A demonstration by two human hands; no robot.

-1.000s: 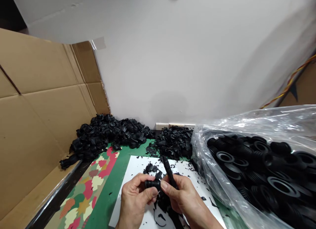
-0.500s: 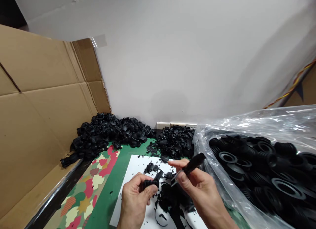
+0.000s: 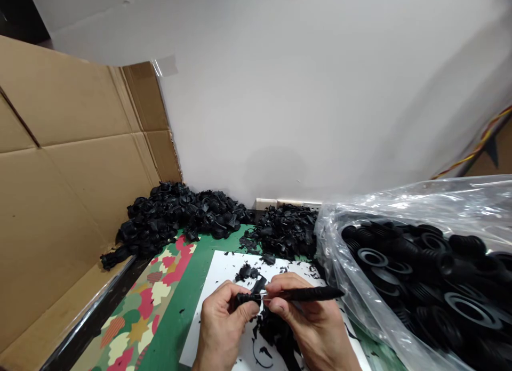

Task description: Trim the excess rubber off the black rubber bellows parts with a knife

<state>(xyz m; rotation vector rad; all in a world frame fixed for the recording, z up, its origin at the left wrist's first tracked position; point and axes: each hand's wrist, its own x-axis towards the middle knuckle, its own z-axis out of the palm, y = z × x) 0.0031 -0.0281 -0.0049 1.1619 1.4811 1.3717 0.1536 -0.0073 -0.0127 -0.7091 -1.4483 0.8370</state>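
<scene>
Swung level since half a second ago, the black-handled tool point(image 3: 310, 293) now points its thin pale tip at the small black piece point(image 3: 242, 298), tip and piece seeming to meet. Right hand point(image 3: 310, 320) grips the tool between thumb and fingers, close to the tip, probably for finer control. Left hand point(image 3: 220, 325) pinches the piece in thumb and fingertips, leaving its right end exposed, likely so the tool can reach it. Both hands work above the white sheet point(image 3: 196, 339), which perhaps catches the black scraps point(image 3: 274, 325). Beside the right hand, the clear bag point(image 3: 340, 285) lies open, presumably keeping its black parts point(image 3: 424, 253) within reach.
</scene>
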